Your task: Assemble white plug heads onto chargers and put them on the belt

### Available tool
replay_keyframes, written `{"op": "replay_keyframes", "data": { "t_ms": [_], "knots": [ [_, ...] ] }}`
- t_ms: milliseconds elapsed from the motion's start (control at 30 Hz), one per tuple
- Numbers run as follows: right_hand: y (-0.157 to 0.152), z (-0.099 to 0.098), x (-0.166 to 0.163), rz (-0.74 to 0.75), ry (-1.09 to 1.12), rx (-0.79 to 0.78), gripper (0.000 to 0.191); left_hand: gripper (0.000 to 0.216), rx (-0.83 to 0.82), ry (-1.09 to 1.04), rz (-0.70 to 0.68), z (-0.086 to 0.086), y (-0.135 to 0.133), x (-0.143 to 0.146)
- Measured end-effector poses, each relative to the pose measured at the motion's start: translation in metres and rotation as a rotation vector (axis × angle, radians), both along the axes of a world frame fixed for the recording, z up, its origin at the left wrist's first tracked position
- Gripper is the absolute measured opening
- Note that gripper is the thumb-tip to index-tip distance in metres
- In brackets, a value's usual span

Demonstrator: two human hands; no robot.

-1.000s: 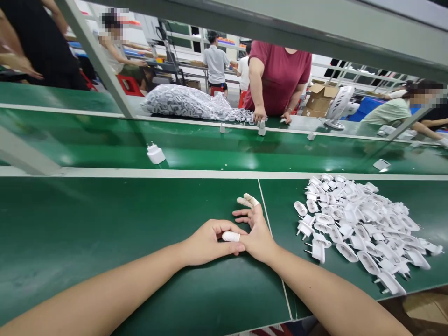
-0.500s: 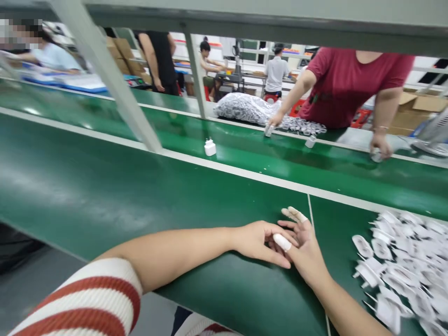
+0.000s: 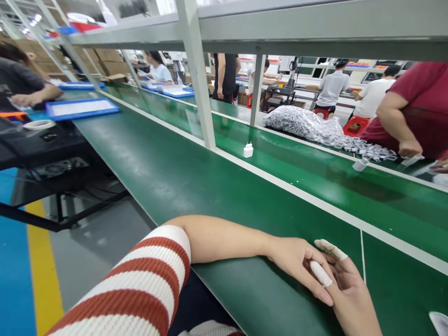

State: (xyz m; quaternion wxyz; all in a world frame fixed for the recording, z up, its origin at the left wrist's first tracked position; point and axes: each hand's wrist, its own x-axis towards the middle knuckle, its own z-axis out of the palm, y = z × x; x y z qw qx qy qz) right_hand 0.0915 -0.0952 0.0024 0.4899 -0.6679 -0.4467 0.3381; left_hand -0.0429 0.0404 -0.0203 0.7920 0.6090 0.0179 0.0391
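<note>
A white cot (image 3: 320,274) covers the thumb of the right hand (image 3: 352,290), showing between the left hand's thumb and forefinger at the near right. The left hand (image 3: 293,257) curves over that thumb from the left, its own thumb and fingers on either side; I cannot tell whether it is pinching the cot. The right hand is half open, thumb apart from its loosely bent fingers, and pale cots (image 3: 332,249) cap the farther fingertips. Both hands are over the green bench (image 3: 157,163). A white piece (image 3: 440,323) lies at the near right, cut off by the view's edge.

Beyond a white rail, the green strip (image 3: 280,172) carries an upright white charger (image 3: 248,150), pins up, near the middle, and a paler block (image 3: 360,164) farther right. On the far side lies a clear bag (image 3: 297,122) filled with small pale parts; at its right end more parts (image 3: 374,151) are spread loose, next to a co-worker in red (image 3: 416,100).

At the far left, a blue-rimmed tray (image 3: 84,116) holds something flat and white; another blue tray (image 3: 175,96) across the strip is also lined with white. Cardboard boxes (image 3: 112,65) are stacked behind, their insides hidden from here.
</note>
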Motion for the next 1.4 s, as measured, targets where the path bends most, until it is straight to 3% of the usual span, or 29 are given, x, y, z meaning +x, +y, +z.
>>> {"op": "replay_keyframes", "data": {
  "t_ms": [167, 333, 433, 567, 900, 1100, 1267, 1400],
  "knots": [
    [-0.005, -0.014, 0.012, 0.010, -0.080, -0.024, 0.066, 0.051, -0.112, -0.029, -0.145, -0.004, 0.003, 0.008],
    [-0.002, -0.027, 0.028, 0.034, -0.204, 0.033, 0.054, 0.024, -0.133, 0.003, -0.154, -0.003, 0.006, 0.009],
    [0.000, -0.026, 0.029, 0.041, -0.263, 0.027, 0.049, 0.017, -0.062, 0.045, -0.108, 0.000, 0.002, 0.005],
    [-0.004, -0.023, 0.017, 0.067, -0.238, 0.066, 0.045, 0.021, 0.063, 0.078, 0.010, 0.002, -0.010, -0.003],
    [-0.005, 0.005, 0.001, 0.138, -0.118, 0.021, 0.029, 0.034, 0.342, -0.001, 0.063, 0.017, -0.012, -0.018],
    [-0.005, 0.001, 0.002, 0.142, -0.053, -0.025, 0.034, 0.042, 0.232, 0.036, 0.083, 0.013, -0.016, -0.017],
    [-0.007, -0.001, 0.000, 0.126, -0.083, -0.002, 0.039, 0.021, 0.210, 0.056, 0.060, 0.014, -0.017, -0.018],
    [-0.008, 0.001, -0.002, 0.135, -0.162, 0.052, 0.037, 0.022, 0.215, 0.086, 0.060, 0.016, -0.016, -0.019]
  ]
}}
